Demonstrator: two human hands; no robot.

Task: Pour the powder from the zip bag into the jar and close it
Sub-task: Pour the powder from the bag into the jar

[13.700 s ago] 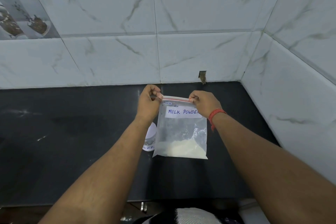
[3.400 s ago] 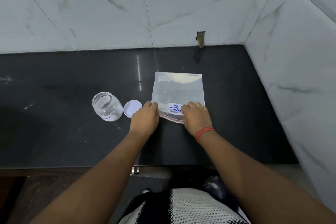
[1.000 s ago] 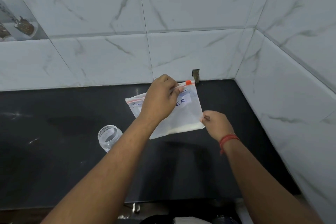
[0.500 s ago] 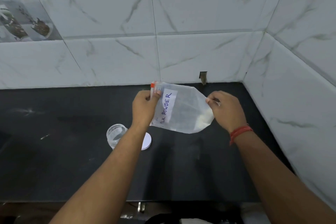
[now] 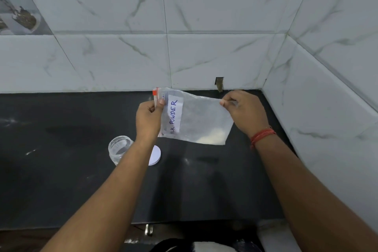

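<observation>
1. Zip bag (image 5: 196, 117) held in the air above the dark counter (image 5: 61, 180), turned sideways: the left hand (image 5: 148, 119) pinches the zip end beside the orange slider (image 5: 154, 92), and the right hand (image 5: 243, 111) pinches the far corner.
2. Powder (image 5: 211, 139) lies in the lower right corner, away from the zip, probably so nothing spills before pouring.
3. Jar (image 5: 119, 150) stands open on the counter below the left forearm, with the lid (image 5: 154, 155) just beside it.
4. Left forearm partly covers jar and lid.
</observation>
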